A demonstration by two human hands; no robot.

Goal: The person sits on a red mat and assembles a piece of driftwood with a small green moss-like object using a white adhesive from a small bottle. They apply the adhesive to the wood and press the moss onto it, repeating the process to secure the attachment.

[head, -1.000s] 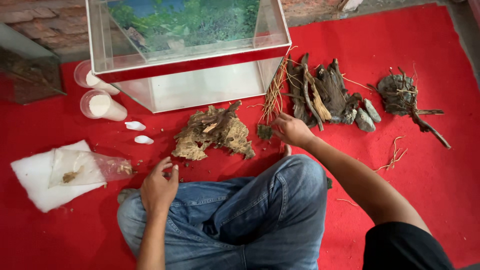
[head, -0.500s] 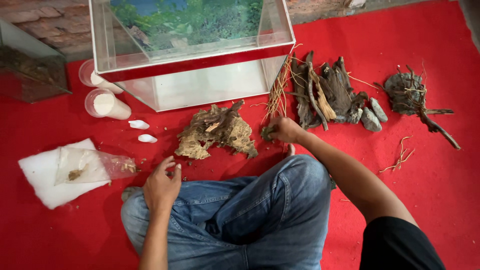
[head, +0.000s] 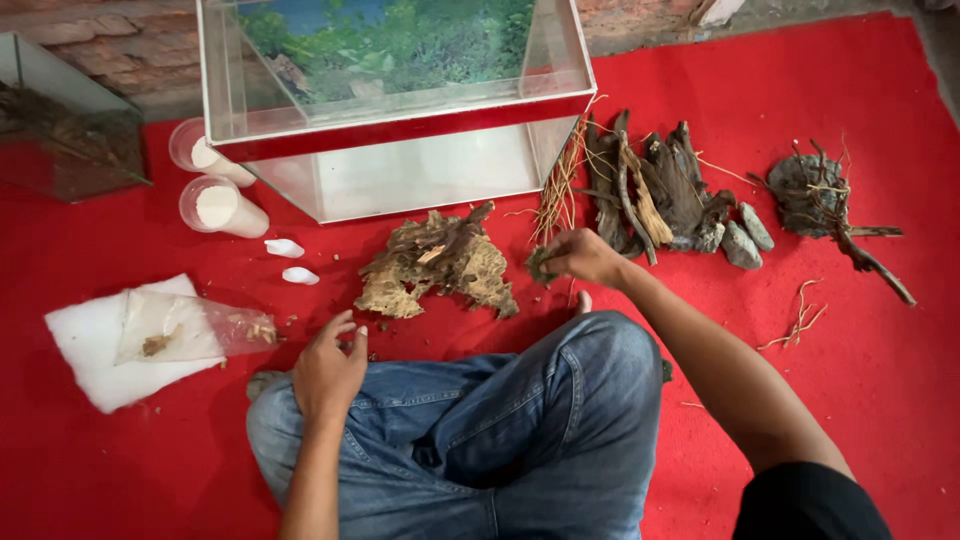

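Observation:
I sit cross-legged on a red carpet point(head: 880, 380). My right hand point(head: 585, 256) reaches forward and is closed around a small dark greenish clump point(head: 541, 265), just right of a brown piece of driftwood point(head: 437, 264). My left hand point(head: 328, 368) rests on my left knee in blue jeans, fingers loosely apart and holding nothing. Beyond the driftwood stands an empty glass aquarium point(head: 400, 100) with a plant-scene backdrop and a red band along its near wall.
Dark driftwood pieces and grey stones point(head: 665, 195) lie right of the tank, with thin twigs point(head: 560, 185) and a rooty stump point(head: 820, 195). Two plastic cups of white powder point(head: 220, 205), two small white shells point(head: 290, 262), a white pad with a clear bag point(head: 150, 335) and another glass tank point(head: 60, 120) sit left.
My right hand has slid a little left along the carpet, keeping hold of the dark clump. The view shifted slightly. My left hand stays on the knee.

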